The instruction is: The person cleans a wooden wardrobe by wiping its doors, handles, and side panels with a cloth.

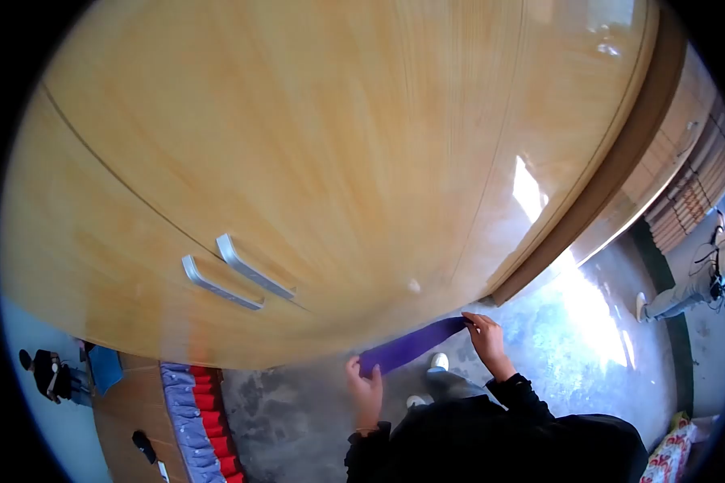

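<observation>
Both forearms reach forward from black sleeves, the left hand lower and the right hand higher; each pinches one end of a purple strip. A pale wooden cabinet with two silver handles looms just ahead, blocking the way forward. Ruffled red cloth hangs to the left. Stretched above the concrete floor, the strip's long axis slants up toward the right hand.
</observation>
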### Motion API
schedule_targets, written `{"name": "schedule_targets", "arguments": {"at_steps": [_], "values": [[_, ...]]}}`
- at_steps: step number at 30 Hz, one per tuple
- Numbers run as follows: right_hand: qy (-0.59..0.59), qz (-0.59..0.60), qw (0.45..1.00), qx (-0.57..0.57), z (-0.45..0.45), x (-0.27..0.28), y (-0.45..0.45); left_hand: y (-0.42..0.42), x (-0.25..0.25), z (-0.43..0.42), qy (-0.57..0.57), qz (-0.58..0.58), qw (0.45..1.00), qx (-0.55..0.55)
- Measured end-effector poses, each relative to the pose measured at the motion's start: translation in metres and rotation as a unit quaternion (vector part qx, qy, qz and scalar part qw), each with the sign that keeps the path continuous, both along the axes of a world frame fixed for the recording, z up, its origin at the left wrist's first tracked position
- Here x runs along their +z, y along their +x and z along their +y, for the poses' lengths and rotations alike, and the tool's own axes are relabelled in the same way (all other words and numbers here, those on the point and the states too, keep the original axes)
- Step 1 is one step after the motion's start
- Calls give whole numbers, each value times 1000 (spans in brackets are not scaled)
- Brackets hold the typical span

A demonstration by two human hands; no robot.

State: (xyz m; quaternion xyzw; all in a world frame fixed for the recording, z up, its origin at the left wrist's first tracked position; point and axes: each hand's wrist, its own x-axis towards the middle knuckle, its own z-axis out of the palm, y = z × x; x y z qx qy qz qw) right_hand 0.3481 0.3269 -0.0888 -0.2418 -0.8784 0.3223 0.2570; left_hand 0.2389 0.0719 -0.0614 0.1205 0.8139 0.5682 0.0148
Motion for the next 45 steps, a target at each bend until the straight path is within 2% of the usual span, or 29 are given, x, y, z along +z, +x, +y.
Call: {"name": "schedule_targets", "arguments": {"at_steps": [1, 3, 4, 6, 7, 10, 11, 13, 15, 18, 19, 21, 22, 24, 25, 27, 29, 30, 31, 32, 33, 34, 35, 36, 37, 39, 41, 43, 45], "values": [[-14, 13, 999, -27, -6, 3, 3, 3, 0, -6, 6, 0, 1000, -6], [-11, 12, 999, -34, -15, -12, 11, 10, 2, -30, -154, -106, 978, -95], [-22, 23, 999, -33, -22, -10, 12, 14, -8, -41, -158, -104, 976, -103], [-56, 20, 998, -13, -41, -14, 13, 24, -43, -69, -219, -173, 941, -193], [-52, 28, 998, -20, -54, -17, 10, 24, -57, -79, -219, -164, 941, -199], [-47, -7, 998, 47, -80, -9, 13, 50, -107, -97, -135, -116, 981, -76], [-65, -16, 996, 55, -88, -6, 14, 57, -122, -105, -125, -128, 981, -74], [-62, -26, 994, 80, -96, -11, 16, 59, -119, -126, -159, -92, 983, -22], [-47, -55, 994, 79, -96, -19, 18, 59, -80, -143, -184, -107, 977, -32], [-11, -79, 992, 99, -102, -15, 32, 68, -68, -168, -182, -127, 974, -44], [11, -83, 990, 116, -96, -18, 36, 77, -82, -176, -176, -124, 975, -52], [71, -117, 984, 118, -101, -11, 47, 90, -120, -191, -275, 4, 960, -52], [73, -121, 987, 79, -107, -2, 52, 87, -99, -179, -268, 15, 962, -56], [75, -149, 985, 48, -103, 0, 65, 94, -53, -172, -403, -174, 896, -64], [70, -184, 980, 26, -107, -2, 71, 92, -40, -168, -416, -171, 891, -65], [83, -233, 969, 3, -107, 0, 76, 93, -20, -156, -391, -89, 916, 19], [57, -310, 949, -24, -110, 26, 73, 86, -13, -149, -416, -72, 907, 3], [58, -301, 952, -17, -103, 23, 70, 78, -14, -141, -429, -55, 902, -10], [-105, -232, 967, -22, -97, 18, 70, 72, -20, -137, -430, -49, 901, 3], [-266, -161, 950, -24, -90, 13, 69, 67, -29, -136, -452, -53, 890, -40], [-268, -154, 951, -14, -84, 13, 67, 62, -26, -130, -473, -57, 875, -84], [-332, -63, 941, -4, -78, 14, 67, 58, -23, -124, -477, -54, 874, -75], [-395, 28, 918, 3, -73, 13, 69, 54, -18, -115, -348, -181, 917, -67], [-443, 46, 895, 2, -63, 11, 70, 48, -11, -99, -202, -298, 931, -58], [-445, 53, 894, 6, -50, 10, 69, 45, -2, -85, -205, -291, 933, -55], [-493, 136, 859, 4, -27, 10, 66, 43, 18, -55, -14, -348, 932, -95], [-520, 165, 838, 8, 2, 25, 56, 42, 39, -16, 29, -321, 941, -100], [-343, 174, 923, -23, 25, 37, 45, 43, 48, 14, 67, -302, 946, -93], [-379, 214, 900, -3, 46, 65, 29, 32, 48, 47, 122, -135, 966, -183]]}}
